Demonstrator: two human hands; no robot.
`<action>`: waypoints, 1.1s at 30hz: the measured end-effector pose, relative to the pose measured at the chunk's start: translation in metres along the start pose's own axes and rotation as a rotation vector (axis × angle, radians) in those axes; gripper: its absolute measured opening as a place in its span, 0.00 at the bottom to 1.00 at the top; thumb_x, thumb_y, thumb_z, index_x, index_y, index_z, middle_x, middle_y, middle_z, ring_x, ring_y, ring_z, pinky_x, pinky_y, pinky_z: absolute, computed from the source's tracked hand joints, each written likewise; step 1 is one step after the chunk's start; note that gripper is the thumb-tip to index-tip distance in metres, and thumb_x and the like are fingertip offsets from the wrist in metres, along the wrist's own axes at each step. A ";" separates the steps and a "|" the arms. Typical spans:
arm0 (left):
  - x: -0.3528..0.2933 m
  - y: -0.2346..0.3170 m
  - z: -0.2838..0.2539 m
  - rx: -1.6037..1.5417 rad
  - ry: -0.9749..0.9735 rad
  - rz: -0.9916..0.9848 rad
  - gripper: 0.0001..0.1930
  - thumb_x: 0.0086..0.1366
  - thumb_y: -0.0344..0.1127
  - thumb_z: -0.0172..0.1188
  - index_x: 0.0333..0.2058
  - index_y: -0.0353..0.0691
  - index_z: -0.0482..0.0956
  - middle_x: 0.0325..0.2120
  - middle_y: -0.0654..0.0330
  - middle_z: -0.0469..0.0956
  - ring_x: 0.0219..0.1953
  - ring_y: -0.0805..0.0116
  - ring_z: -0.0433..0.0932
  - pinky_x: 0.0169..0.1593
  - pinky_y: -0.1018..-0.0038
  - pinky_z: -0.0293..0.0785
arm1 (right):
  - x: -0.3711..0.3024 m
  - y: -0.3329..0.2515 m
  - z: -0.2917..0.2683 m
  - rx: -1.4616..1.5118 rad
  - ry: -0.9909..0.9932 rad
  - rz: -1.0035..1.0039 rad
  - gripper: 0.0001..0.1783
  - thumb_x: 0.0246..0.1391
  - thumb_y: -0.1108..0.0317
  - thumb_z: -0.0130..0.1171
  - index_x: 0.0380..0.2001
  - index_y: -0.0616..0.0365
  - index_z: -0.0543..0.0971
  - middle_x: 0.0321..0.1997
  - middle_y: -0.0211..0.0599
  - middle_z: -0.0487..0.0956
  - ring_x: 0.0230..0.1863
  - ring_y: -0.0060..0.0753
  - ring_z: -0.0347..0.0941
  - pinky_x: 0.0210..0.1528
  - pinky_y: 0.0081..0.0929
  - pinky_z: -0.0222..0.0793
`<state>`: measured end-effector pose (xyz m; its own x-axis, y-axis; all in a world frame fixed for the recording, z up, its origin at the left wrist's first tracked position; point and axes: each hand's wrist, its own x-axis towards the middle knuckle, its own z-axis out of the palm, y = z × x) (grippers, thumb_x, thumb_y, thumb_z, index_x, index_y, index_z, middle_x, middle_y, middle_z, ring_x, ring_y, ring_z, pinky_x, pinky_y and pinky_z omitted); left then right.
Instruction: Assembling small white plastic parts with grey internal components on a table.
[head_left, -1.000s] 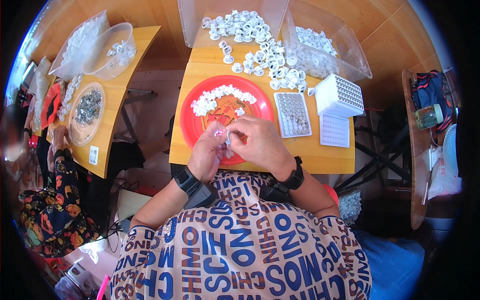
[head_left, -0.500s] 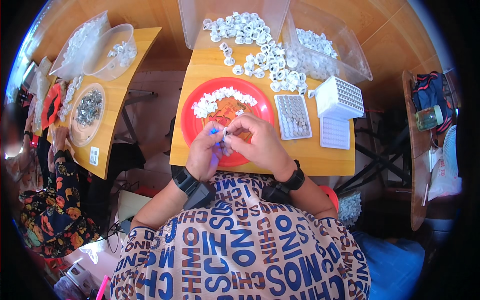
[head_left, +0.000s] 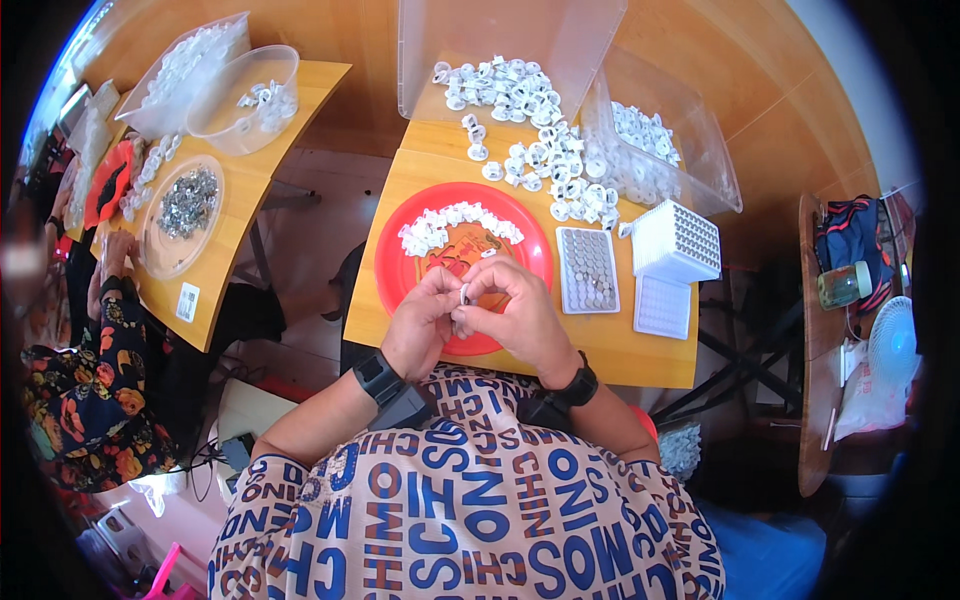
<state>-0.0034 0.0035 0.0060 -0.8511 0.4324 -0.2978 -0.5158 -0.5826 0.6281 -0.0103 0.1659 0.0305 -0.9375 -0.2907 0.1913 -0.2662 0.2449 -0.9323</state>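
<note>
Over the near edge of a red plate [head_left: 391, 283], both hands meet with fingertips pinched. Between them is a small white plastic piece [head_left: 463, 293] with a rounded edge; the fingers hide most of it. My left hand [head_left: 420, 322] grips it from the left side, and my right hand [head_left: 522, 312] closes on it from the right. On the plate's far half lies an arc of small white plastic parts [head_left: 440, 228]. Right of the plate sits a white tray [head_left: 570, 304] holding rows of round silvery discs that look like button cells.
Stacked white trays [head_left: 677, 240] stand at the table's right. Loose white round parts [head_left: 510, 85] spill from a clear bin lying behind, beside another clear bin [head_left: 705, 165]. On the left table, near another person's hand [head_left: 118, 250], a round tray [head_left: 160, 255] holds small metal pieces.
The view has shifted, so the table appears lower. A blue glow at my left fingers has gone. Both hands remain pinched together on the white piece.
</note>
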 end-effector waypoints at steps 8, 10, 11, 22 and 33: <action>0.004 0.000 -0.011 -0.021 -0.046 0.099 0.03 0.66 0.31 0.48 0.36 0.41 0.68 0.28 0.61 0.73 0.28 0.70 0.74 0.34 0.77 0.71 | 0.013 -0.002 -0.014 -0.114 0.031 -0.079 0.10 0.42 0.75 0.66 0.30 0.61 0.77 0.35 0.38 0.77 0.37 0.34 0.74 0.41 0.27 0.70; 0.005 0.004 -0.014 -0.028 -0.014 0.112 0.03 0.66 0.31 0.47 0.36 0.41 0.67 0.28 0.60 0.73 0.28 0.69 0.73 0.34 0.76 0.70 | 0.027 0.009 -0.028 -0.213 0.049 -0.085 0.10 0.44 0.73 0.65 0.32 0.61 0.78 0.36 0.39 0.77 0.37 0.36 0.75 0.41 0.29 0.70; 0.005 0.004 -0.016 -0.031 0.019 0.116 0.03 0.66 0.31 0.47 0.36 0.40 0.67 0.27 0.59 0.73 0.28 0.68 0.73 0.34 0.75 0.69 | 0.031 0.017 -0.033 -0.394 0.108 -0.023 0.10 0.45 0.70 0.64 0.33 0.60 0.79 0.37 0.40 0.78 0.39 0.38 0.74 0.42 0.31 0.70; 0.001 0.006 -0.022 -0.083 0.025 0.112 0.03 0.66 0.31 0.45 0.35 0.40 0.66 0.27 0.58 0.72 0.28 0.66 0.72 0.34 0.73 0.69 | 0.064 0.054 -0.020 -0.987 0.123 0.030 0.07 0.46 0.68 0.62 0.31 0.56 0.80 0.34 0.41 0.78 0.40 0.45 0.74 0.43 0.39 0.70; 0.002 0.005 -0.021 -0.094 -0.041 0.127 0.03 0.66 0.29 0.44 0.36 0.41 0.67 0.27 0.59 0.73 0.27 0.69 0.73 0.35 0.75 0.70 | 0.044 0.031 -0.020 -0.382 0.148 0.099 0.04 0.49 0.69 0.60 0.27 0.57 0.79 0.28 0.41 0.78 0.35 0.43 0.75 0.38 0.37 0.70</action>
<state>-0.0099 -0.0129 -0.0066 -0.9064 0.3775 -0.1896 -0.4126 -0.6953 0.5885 -0.0639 0.1788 0.0163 -0.9774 -0.1191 0.1749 -0.2112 0.5981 -0.7731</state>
